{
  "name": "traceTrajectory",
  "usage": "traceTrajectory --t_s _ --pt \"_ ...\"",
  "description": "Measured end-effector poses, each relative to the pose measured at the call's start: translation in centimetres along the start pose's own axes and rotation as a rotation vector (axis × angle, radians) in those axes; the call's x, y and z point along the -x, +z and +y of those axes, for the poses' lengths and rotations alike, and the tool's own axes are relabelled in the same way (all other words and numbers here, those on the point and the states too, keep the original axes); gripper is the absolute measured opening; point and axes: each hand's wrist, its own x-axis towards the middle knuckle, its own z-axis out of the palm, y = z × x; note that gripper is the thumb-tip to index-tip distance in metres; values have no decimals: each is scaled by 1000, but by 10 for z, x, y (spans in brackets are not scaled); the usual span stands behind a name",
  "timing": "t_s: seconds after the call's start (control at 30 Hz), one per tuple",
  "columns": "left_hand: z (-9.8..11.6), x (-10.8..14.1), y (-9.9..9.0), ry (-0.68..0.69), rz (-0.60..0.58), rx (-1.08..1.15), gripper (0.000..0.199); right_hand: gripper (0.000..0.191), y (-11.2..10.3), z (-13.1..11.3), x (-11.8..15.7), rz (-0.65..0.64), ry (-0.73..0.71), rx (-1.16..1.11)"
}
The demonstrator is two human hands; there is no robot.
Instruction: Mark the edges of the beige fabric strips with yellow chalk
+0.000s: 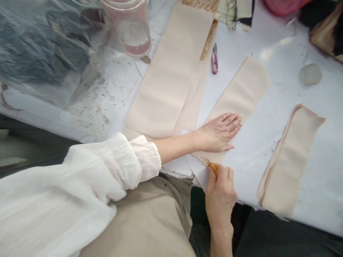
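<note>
My left hand [221, 132] lies flat, fingers stretched out, on a long beige strip [245, 84] of leather-like material with a rounded far end. Closed around a small yellow tool [213, 169], my right hand [222, 187] is at the strip's near end. Most of the tool is hidden by the fingers, so its exact kind does not show. Beside its tip, a brownish wet-looking smear [206, 160] marks the strip's end. Left of my forearm lie larger overlapping beige pieces [171, 71], and a folded stack of beige strips [291, 167] rests on the right.
Pink-handled thread snips [214, 59] lie beyond the hands. A clear jar [134, 32] with a little pinkish liquid stands at the back left, near a plastic bag [50, 46] of dark material. A roundish pale lump [310, 74] sits right. The table's front edge runs below my hands.
</note>
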Motion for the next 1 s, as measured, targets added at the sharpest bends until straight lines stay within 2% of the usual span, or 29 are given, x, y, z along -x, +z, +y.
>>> traceTrajectory --t_s 0.13,0.17,0.27,0.3,0.4,0.5,0.57,0.67,0.77,0.83,0.93,1.0 --pt "3 1 1 3 -3 -3 80 34 -24 11 22 -108 47 -165" --pt "4 1 2 8 4 -5 79 31 -30 13 24 -81 77 -194" --pt "4 1 2 14 16 -4 79 25 -37 12 13 122 139 -180" --pt "4 0 2 10 9 -2 79 26 -34 9 5 164 129 -167" --pt "3 0 1 -2 -18 -1 79 28 -13 -2 -16 114 23 -175" --pt "3 0 -1 7 -21 0 78 30 4 -7 -14 51 -4 -140" --pt "2 0 -2 10 -24 7 79 30 2 -5 2 -3 5 -147" --pt "1 0 -1 9 -30 29 79 25 -16 3 22 -68 30 -237" --pt "0 -1 0 14 -20 40 80 17 -28 5 15 78 80 -251" --pt "1 -2 1 2 -14 33 79 19 -23 1 -1 175 72 -224" --pt "1 -2 1 -17 -20 10 73 29 -3 -6 -17 125 34 -167" --pt "1 -2 1 -9 -13 -4 70 33 6 -8 -11 71 38 -105"
